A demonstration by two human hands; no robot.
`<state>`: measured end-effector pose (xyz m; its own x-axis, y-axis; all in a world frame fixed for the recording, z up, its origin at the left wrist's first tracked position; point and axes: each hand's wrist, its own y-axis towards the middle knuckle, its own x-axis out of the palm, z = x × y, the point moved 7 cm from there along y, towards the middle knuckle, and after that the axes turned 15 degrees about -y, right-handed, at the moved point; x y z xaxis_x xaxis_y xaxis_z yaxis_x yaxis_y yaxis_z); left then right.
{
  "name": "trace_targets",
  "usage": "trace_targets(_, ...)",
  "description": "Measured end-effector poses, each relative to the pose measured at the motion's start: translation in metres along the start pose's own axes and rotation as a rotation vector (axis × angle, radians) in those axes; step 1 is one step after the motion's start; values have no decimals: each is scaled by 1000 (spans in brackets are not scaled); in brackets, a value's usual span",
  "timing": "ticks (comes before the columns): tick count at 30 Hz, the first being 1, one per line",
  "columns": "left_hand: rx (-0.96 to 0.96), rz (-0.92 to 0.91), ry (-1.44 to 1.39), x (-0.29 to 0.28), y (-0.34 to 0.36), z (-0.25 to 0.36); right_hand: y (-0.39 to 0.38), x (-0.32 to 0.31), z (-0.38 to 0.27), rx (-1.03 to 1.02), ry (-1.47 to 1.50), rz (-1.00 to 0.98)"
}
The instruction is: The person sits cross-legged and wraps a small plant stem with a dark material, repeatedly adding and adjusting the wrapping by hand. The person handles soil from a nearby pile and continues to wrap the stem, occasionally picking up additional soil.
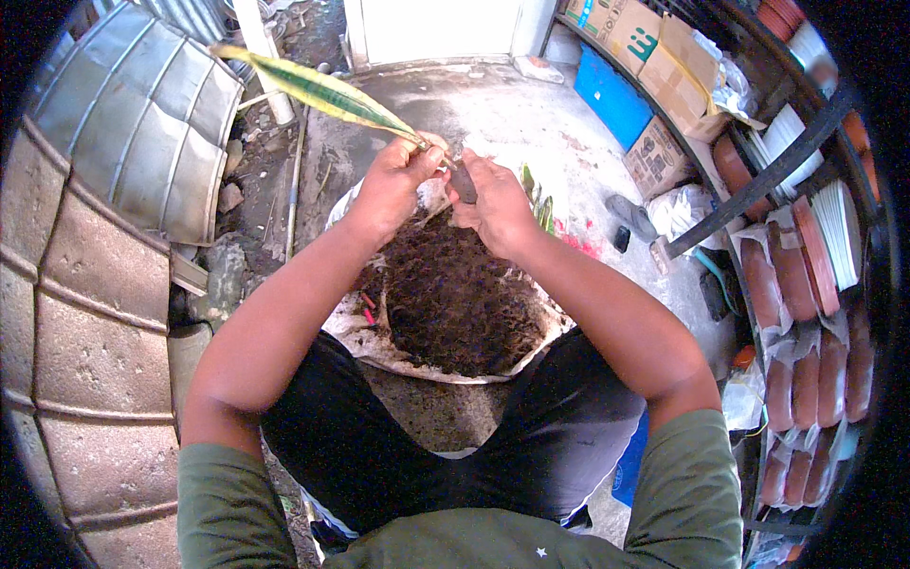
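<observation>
Pinching in left hand [391, 185], fingers closed on the base, one yellow-edged snake plant leaf [327, 92], slanting toward 11 o'clock. Clasping in right hand [500, 201], fingers curled, one dark brown piece [463, 183], kind unclear, toward 12 o'clock. Including also dark loose soil [460, 294] on white sheeting [351, 332] near centre, plus green leaves [545, 211] toward 1 o'clock.

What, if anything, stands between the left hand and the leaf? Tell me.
Nothing visible: the left hand grips the leaf near its lower end. The right hand, close beside, holds a dark object.
</observation>
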<state>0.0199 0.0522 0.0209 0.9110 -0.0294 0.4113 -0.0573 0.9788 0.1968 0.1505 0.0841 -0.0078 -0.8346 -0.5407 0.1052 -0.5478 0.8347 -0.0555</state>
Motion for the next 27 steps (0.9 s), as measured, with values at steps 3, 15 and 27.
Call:
trace_targets(3, 5, -7, 104, -15, 6, -5, -6, 11, -1, 83, 23, -208)
trace_targets(15, 17, -187, 302, -2, 4, 15, -12, 25, -13, 38, -236, -486)
trace_targets(27, -46, -134, 288, -6, 6, 13, -24, 27, -29, 64, -136, -544)
